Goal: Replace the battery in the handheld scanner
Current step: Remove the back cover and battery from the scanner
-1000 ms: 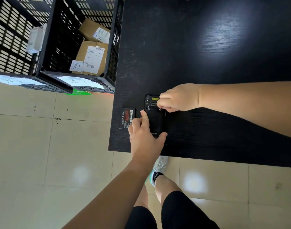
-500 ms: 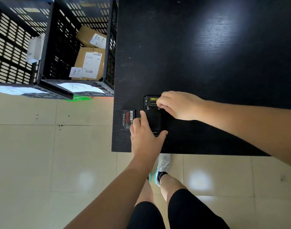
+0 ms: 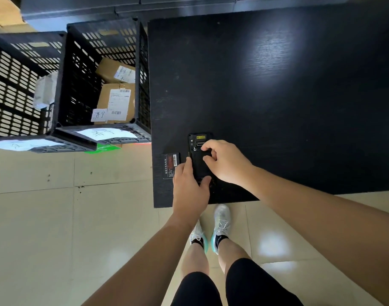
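scanner [image 3: 199, 160]: lower end hidden under hands | battery [image 3: 171, 165]: label print too small to read

The black rectangular handheld scanner [image 3: 200, 160] lies near the front left corner of the dark wooden table [image 3: 277, 85], a flat black battery pack [image 3: 171, 165] just left of it. 2 black slotted plastic crates [image 3: 78, 85] stand on the floor left of the table, brown cardboard parcels [image 3: 116, 96] inside the nearer one.

Both forearms are bare — no sleeves, watch or rings on the left hand [image 3: 190, 191] or the right hand [image 3: 227, 162]. The person wears black knee-length shorts [image 3: 244, 286], black ankle socks [image 3: 220, 239] and silver-white laced sneakers [image 3: 221, 219] — teal-edged soles.
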